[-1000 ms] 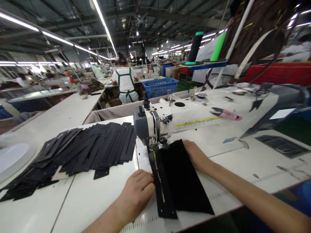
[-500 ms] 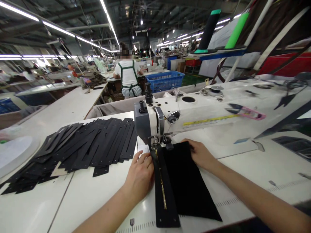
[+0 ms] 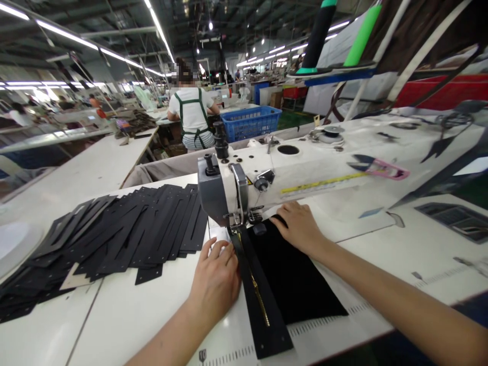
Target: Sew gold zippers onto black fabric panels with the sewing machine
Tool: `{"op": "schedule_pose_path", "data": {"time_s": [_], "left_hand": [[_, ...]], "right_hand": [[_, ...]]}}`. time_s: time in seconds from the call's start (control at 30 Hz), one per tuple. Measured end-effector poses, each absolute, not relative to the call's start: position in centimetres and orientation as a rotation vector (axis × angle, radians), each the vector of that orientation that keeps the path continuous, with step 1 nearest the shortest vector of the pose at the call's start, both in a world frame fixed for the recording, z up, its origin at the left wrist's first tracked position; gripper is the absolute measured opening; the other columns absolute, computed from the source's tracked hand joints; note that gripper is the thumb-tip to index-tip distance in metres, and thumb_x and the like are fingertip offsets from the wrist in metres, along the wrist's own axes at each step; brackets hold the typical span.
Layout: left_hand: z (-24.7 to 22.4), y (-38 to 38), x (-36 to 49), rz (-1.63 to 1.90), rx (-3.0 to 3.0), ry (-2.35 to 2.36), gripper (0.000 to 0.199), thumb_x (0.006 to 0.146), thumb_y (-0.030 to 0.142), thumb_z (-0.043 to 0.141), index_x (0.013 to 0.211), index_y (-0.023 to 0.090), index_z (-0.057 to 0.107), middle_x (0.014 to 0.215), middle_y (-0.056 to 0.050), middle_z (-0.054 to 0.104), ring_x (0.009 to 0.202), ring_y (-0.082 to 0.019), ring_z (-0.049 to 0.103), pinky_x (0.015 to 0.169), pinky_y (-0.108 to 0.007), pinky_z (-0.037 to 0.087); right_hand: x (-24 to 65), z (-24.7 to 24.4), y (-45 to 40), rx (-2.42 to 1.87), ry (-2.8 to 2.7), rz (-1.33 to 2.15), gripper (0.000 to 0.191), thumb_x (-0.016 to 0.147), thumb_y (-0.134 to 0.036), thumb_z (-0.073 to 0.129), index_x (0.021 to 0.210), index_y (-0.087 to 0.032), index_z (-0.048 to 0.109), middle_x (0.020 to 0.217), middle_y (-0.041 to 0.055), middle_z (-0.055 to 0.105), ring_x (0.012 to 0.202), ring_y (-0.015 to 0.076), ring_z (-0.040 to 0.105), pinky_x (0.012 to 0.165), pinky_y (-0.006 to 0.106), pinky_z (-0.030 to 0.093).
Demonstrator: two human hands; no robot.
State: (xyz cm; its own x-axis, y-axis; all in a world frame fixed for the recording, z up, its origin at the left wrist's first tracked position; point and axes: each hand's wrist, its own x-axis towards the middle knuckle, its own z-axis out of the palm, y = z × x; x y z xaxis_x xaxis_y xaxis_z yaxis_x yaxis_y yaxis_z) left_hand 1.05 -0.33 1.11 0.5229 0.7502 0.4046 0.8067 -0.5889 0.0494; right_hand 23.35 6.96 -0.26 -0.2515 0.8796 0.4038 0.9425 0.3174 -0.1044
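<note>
Black strip (image 3: 272,339): lies lengthwise on the white table (image 3: 129,310), its far end at the foot of the sewing machine (image 3: 320,165), its near end towards the wearer, with two small holes.
Gold zipper (image 3: 261,302): runs along the slot in the strip, its slider partway down.
Black cloth (image 3: 301,282): spreads flat to the right of the strip, meeting it along its length; whether it goes underneath, I cannot tell.
Left hand (image 3: 217,277): beside the strip's left edge near the machine's foot, fingers bent; I cannot tell whether they pinch anything.
Right hand (image 3: 299,226): on the cloth's far right corner, fingers curved over it; a grip underneath cannot be made out.
Pile of black pieces (image 3: 152,229): overlapping, left of the machine, many slotted.
Machine top: pink-handled snips (image 3: 387,169) and a yellow measuring tape (image 3: 324,182).
Thread cones: black (image 3: 318,38) and green (image 3: 362,35), standing behind the machine.
Beyond: a blue basket (image 3: 251,124), beside a person (image 3: 193,114) in white with green straps, back turned.
</note>
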Motion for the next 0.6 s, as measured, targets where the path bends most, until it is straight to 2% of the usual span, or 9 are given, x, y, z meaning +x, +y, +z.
{"op": "schedule_pose_path", "data": {"time_s": [0.07, 0.13, 0.27, 0.33, 0.43, 0.6], "left_hand": [[0.9, -0.3, 0.9, -0.62, -2.619, -1.337, 0.019, 0.073, 0.007, 0.046, 0.083, 0.014, 0.061, 0.095, -0.009, 0.063, 0.094, -0.024, 0.053, 0.093, -0.046, 0.037], [0.7, -0.2, 0.8, -0.662, -2.639, -1.333, 0.018, 0.075, 0.006, 0.046, 0.083, 0.015, 0.06, 0.093, -0.009, 0.063, 0.094, -0.024, 0.054, 0.09, -0.045, 0.04], [0.2, 0.1, 0.3, -0.82, -2.597, -1.406, 0.014, 0.078, 0.009, 0.046, 0.084, 0.015, 0.057, 0.092, -0.009, 0.061, 0.088, -0.023, 0.055, 0.081, -0.044, 0.045], [-0.1, 0.3, -0.1, -0.899, -2.535, -1.455, 0.017, 0.08, 0.012, 0.047, 0.094, 0.013, 0.055, 0.099, -0.012, 0.06, 0.092, -0.024, 0.055, 0.08, -0.044, 0.048], [-0.7, 0.8, -0.5, -0.905, -2.564, -1.377, 0.026, 0.082, 0.013, 0.045, 0.107, 0.013, 0.052, 0.11, -0.014, 0.058, 0.101, -0.025, 0.054, 0.085, -0.046, 0.048], [-1.2, 1.4, -0.5, -0.893, -2.643, -1.124, 0.025, 0.085, 0.008, 0.041, 0.103, 0.014, 0.057, 0.105, -0.013, 0.063, 0.1, -0.023, 0.058, 0.086, -0.043, 0.05]], "right_hand": [[22.7, 0.5, 6.2, -1.558, -2.205, -0.309, 0.013, 0.083, -0.02, 0.05, 0.083, -0.012, 0.06, 0.088, 0.014, 0.059, 0.088, 0.0285, 0.05, 0.075, 0.042, 0.037], [21.6, 1.0, 5.0, -1.341, -2.259, -0.318, 0.015, 0.085, -0.016, 0.047, 0.087, -0.011, 0.061, 0.09, 0.0142, 0.06, 0.089, 0.0275, 0.052, 0.079, 0.043, 0.039], [19.1, 0.2, 3.1, -0.919, -2.334, -0.01, 0.025, 0.088, -0.019, 0.042, 0.104, -0.009, 0.058, 0.107, 0.0141, 0.06, 0.103, 0.0243, 0.051, 0.091, 0.039, 0.043], [18.4, -0.6, 2.8, -0.881, -2.34, 0.098, 0.03, 0.088, -0.017, 0.04, 0.112, -0.006, 0.055, 0.116, 0.0155, 0.056, 0.111, 0.0243, 0.048, 0.095, 0.04, 0.042], [18.3, -1.1, 2.9, -0.885, -2.356, 0.13, 0.033, 0.087, -0.015, 0.038, 0.113, -0.005, 0.055, 0.118, 0.0161, 0.056, 0.114, 0.0251, 0.048, 0.097, 0.042, 0.042], [18.6, -0.9, 3.1, -0.886, -2.369, 0.133, 0.034, 0.088, -0.016, 0.038, 0.112, -0.001, 0.056, 0.118, 0.0182, 0.056, 0.114, 0.0254, 0.048, 0.099, 0.04, 0.041]]}}
